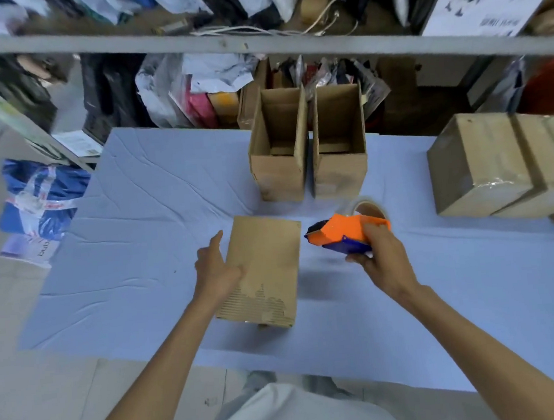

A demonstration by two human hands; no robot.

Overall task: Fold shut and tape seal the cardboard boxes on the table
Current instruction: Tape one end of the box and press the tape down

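Closed cardboard box (264, 270) touched by the left hand (214, 271), tape dispenser (343, 232) gripped in the right hand (380, 261).

A blue-covered surface (137, 220) is seen from above; taped boxes (484, 167) are stacked at its right side, and two open boxes (278, 163) are stood side by side at the far middle. The closed cardboard box is laid near the front centre, its left edge met by the straightened fingers of the left hand. Just right of it, the orange-and-blue tape dispenser is clasped in curled fingers.
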